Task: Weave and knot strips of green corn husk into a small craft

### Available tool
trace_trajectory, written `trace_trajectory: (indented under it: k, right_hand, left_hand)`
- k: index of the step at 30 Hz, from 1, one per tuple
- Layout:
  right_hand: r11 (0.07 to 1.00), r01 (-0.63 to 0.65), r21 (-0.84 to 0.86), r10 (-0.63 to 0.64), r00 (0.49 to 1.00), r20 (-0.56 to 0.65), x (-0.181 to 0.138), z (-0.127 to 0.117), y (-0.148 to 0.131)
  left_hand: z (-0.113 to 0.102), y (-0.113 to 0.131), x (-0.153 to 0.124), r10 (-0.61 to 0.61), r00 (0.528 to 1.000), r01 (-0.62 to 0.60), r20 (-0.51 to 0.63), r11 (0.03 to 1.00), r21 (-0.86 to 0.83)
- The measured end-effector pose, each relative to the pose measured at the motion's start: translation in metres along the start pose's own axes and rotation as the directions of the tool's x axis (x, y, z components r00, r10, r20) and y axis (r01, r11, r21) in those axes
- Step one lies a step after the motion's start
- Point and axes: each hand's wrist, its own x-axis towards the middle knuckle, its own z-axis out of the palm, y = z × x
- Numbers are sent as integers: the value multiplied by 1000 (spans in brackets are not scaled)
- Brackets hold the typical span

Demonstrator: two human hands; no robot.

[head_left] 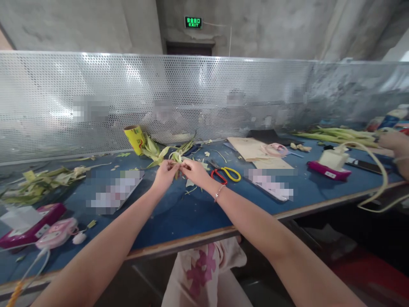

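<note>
Both my arms reach out over a blue worktable (179, 213). My left hand (164, 174) and my right hand (194, 170) meet above the table, fingers pinched together on a small piece woven from green leaf strips (177, 161). A bracelet sits on my right wrist. Behind the hands lies a loose bunch of green leaf strips (159, 152) next to a yellow roll (135, 138). Scissors with red and yellow handles (225, 174) lie just right of my right hand.
A perforated metal screen (204, 94) runs along the table's far edge. More leaf strips (35, 181) lie at the left, with a pink case (32, 226) and a pink device (56, 232). Brown paper (252, 151) and a white charger (332, 160) lie right. Another person's hand (394, 143) is far right.
</note>
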Motion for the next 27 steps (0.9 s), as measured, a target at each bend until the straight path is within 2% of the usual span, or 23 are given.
trace_trajectory:
  k: [3, 7, 9, 12, 15, 17, 21, 27]
  right_hand:
    - [1000, 13, 1, -13, 1000, -9, 0, 1, 1]
    - [1000, 25, -6, -25, 1000, 19, 0, 1, 3]
    - [999, 35, -25, -34, 998, 45, 0, 1, 3]
    - [999, 20, -48, -17, 998, 63, 1, 0, 2]
    - [997, -10, -71, 12, 1000, 29, 1, 0, 1]
    - [996, -10, -91, 10, 1000, 0, 2, 1, 1]
    - [997, 12, -77, -11, 1000, 5, 2, 1, 2]
    - [999, 3, -49, 0, 999, 44, 2, 1, 2]
  left_hand:
    - [3, 6, -5, -144, 989, 143, 11, 966, -214]
    - [2, 11, -6, -244, 962, 268, 121, 929, -255]
    - [0, 10, -4, -239, 963, 264, 127, 934, -241]
    - [-2, 6, -2, -172, 980, 188, 99, 964, -190]
    - [-3, 2, -2, -83, 988, 101, 132, 985, -136]
    - [-3, 1, -2, -61, 984, 88, 167, 983, -158]
    - [-4, 1, 0, -138, 976, 178, 169, 952, -250]
    - [-9, 7, 3, -290, 931, 348, 220, 887, -305]
